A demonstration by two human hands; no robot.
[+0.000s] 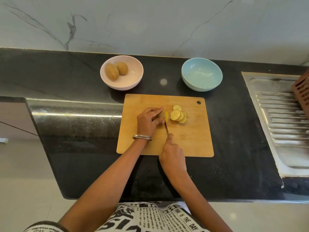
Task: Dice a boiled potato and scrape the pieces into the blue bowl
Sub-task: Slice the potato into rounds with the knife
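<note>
A wooden cutting board (192, 139) lies on the black counter. My left hand (149, 121) grips the uncut end of a boiled potato (166, 116), mostly hidden under my fingers. My right hand (173, 156) grips a knife (166, 128) whose blade stands in the potato beside my left fingertips. Several round yellow slices (178, 115) lie overlapped just right of the blade. The blue bowl (202, 74) stands empty behind the board's right corner.
A pink bowl (132, 79) with two whole potatoes (116, 70) stands behind the board's left corner. A steel sink drainboard (284, 118) fills the right side, with a brown perforated object (302, 91) on it. The counter's front edge runs near my body.
</note>
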